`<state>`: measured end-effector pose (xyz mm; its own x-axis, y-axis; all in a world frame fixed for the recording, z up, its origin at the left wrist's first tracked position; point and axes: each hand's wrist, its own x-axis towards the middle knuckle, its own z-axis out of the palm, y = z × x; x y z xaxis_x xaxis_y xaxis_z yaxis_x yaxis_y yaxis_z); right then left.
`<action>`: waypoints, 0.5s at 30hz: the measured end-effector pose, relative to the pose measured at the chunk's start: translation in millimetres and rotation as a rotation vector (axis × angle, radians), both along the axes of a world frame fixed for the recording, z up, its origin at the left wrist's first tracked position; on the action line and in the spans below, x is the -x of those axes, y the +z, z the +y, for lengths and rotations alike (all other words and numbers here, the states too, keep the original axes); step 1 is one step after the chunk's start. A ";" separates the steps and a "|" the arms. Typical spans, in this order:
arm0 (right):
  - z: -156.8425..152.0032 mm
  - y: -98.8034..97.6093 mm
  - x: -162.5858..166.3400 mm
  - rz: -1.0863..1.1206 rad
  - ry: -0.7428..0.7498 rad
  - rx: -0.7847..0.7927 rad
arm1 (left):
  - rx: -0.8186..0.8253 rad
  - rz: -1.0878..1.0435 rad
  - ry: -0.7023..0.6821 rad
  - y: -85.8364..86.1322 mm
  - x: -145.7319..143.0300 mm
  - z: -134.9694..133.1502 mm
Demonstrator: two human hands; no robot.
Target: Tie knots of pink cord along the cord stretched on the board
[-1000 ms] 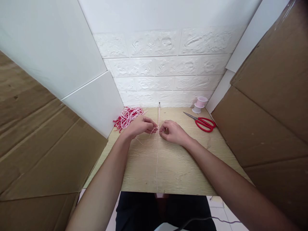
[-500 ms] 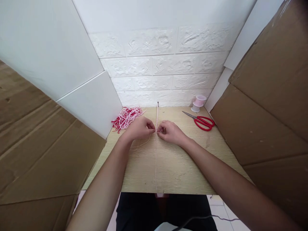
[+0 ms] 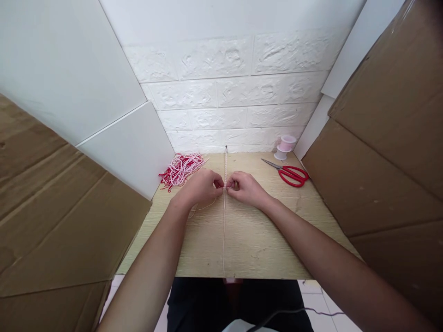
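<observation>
A pale pink braided cord (image 3: pixel 226 167) runs from a small dark hook (image 3: pixel 226 147) at the foot of the wall, straight toward me. Below the braid it continues as a thin plain strand (image 3: pixel 224 230) to the table's front edge. My left hand (image 3: pixel 204 185) is closed in a pinch just left of the cord, on thin thread; a loose end (image 3: pixel 206 206) trails beneath it. On the cord's other side, my right hand (image 3: pixel 246 188) also pinches thread, thumb against forefinger. Both sets of fingertips sit close to the lower end of the braid, and the thread between them is barely visible.
A tangled pile of red and pink-white cords (image 3: pixel 183 168) lies at the back left. Red-handled scissors (image 3: pixel 292 176) rest at the right, near two stacked thread spools (image 3: pixel 285 146). Cardboard panels (image 3: pixel 387 184) flank the wooden table (image 3: pixel 263 244), with a white brick-patterned wall (image 3: pixel 233 92) behind.
Both hands stay at the same spot on the cord, with only slight shifts of the fingers. The fingertips have moved marginally apart. The whole view has shifted very slightly.
</observation>
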<state>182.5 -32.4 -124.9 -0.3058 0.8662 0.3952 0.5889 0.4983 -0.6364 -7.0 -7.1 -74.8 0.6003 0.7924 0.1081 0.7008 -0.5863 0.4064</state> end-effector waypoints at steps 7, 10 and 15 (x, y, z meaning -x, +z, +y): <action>-0.1 0.5 0.1 0.050 -0.009 0.040 | 0.010 -0.011 -0.029 -1.6 -1.1 -1.0; 0.1 0.1 -0.4 0.072 -0.002 0.056 | -0.003 0.001 -0.032 -3.3 -2.3 -1.8; 0.9 -0.5 -1.7 0.094 0.001 0.086 | -0.013 -0.008 -0.026 -6.6 -4.5 -0.8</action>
